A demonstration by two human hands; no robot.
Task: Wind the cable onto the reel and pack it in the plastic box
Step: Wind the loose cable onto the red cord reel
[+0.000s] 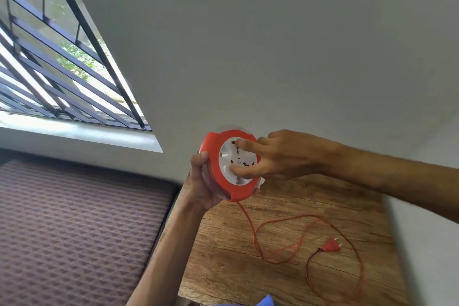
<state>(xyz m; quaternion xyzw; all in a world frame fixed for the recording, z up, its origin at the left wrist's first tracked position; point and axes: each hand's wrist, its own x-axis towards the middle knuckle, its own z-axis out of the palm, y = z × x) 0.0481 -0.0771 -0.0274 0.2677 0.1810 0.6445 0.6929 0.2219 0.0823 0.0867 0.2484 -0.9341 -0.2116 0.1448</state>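
An orange reel (pixel 215 176) with a white socket face is held up above the wooden table (pixel 223 268). My left hand (pixel 202 187) grips its left and lower rim from behind. My right hand (pixel 278 156) reaches in from the right, with its thumb and fingertips pressed on the white centre of the reel. An orange cable (pixel 255 238) hangs from the bottom of the reel and lies in loose loops on the table. It ends in an orange two-pin plug (pixel 331 246) lying flat at the right. No plastic box can be made out.
A brown patterned mattress (pixel 74 231) lies to the left of the table. A barred window (pixel 57 62) fills the upper left, and a plain white wall (pixel 273 45) stands behind. A blue object (pixel 264 302) peeks in at the bottom edge.
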